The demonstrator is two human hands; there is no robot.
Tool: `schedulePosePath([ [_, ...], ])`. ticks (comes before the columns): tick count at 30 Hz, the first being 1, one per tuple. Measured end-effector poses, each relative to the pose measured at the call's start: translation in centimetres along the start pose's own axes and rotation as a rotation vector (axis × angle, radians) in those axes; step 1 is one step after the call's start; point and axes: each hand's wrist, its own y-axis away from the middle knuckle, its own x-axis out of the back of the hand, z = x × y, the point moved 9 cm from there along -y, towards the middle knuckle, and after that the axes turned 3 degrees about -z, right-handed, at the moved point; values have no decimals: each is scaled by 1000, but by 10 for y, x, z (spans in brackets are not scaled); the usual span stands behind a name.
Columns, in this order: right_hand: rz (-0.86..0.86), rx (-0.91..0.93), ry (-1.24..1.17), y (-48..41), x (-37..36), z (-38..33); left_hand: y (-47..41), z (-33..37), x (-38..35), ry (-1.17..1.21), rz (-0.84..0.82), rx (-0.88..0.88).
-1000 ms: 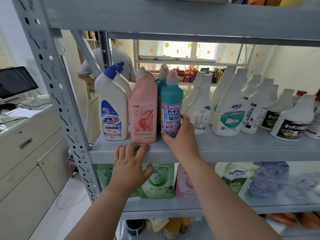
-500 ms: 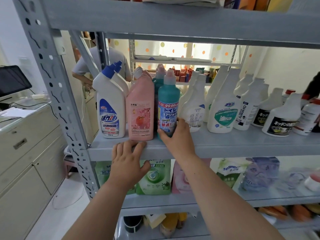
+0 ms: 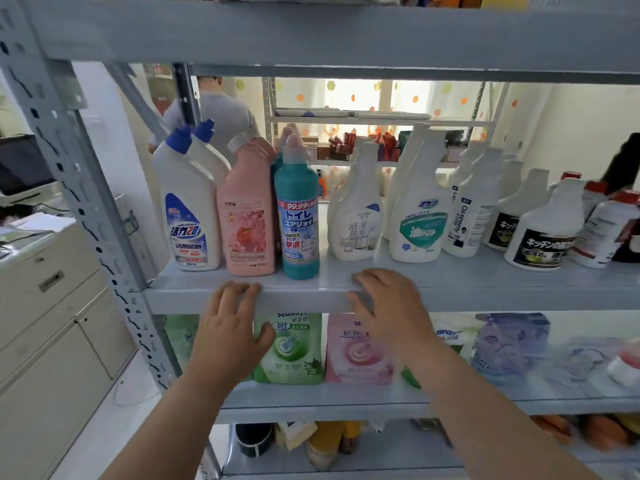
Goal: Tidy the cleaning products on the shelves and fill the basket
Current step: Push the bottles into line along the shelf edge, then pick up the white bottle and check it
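Teal bottle (image 3: 300, 216): just released, upright near shelf (image 3: 485, 284) front edge, tidied. Right hand (image 3: 391, 306) withdrawn, fingers (image 3: 372, 276) loosely spread; left hand (image 3: 228, 327) flat on edge.

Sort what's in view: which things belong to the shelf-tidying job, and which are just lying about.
Job: teal bottle, pink bottle, blue-capped white bottles, white spray bottles, refill pouches below, grey shelf. No basket in view.

Lying about: monitor, papers, drawer cabinet, person behind the shelving.
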Motion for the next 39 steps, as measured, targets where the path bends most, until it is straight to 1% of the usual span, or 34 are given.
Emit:
schedulePosePath([
  [1,6,-4,19,1,6,16,1,18,2,23,10,-44],
  [3,38,8,29,-1,19,44,-2,62,-2,67,-45,-149],
  [5,106,34,-24,-7,30,68,-13,104,-7,139,-90,-189],
  [8,171,43,-45,-17,30,94,-46,146,-1,323,-66,-72],
  [10,224,35,-54,-18,29,102,-74,164,8,372,14,-16],
  [13,268,41,-16,-15,30,101,-119,164,11,410,83,131],
  [16,248,37,8,-14,29,101,-147,151,-5,416,51,323],
  [19,233,56,15,-14,28,100,-159,149,-22,417,-8,436],
  [22,223,81,26,-12,28,99,-162,148,-31,466,-14,505],
  [27,243,155,14,-8,29,97,-149,145,-29,503,94,518],
  [30,257,181,20,-2,31,96,-139,140,-32,582,76,589],
  [32,221,170,17,-1,29,97,-134,139,-30,589,62,611],
  [35,107,115,-54,0,25,99,-121,144,-17,639,75,583],
  [37,6,77,-210,5,26,97,-103,148,-8,723,61,568],
  [39,-117,38,-425,14,28,88,-78,150,3,834,50,555],
])
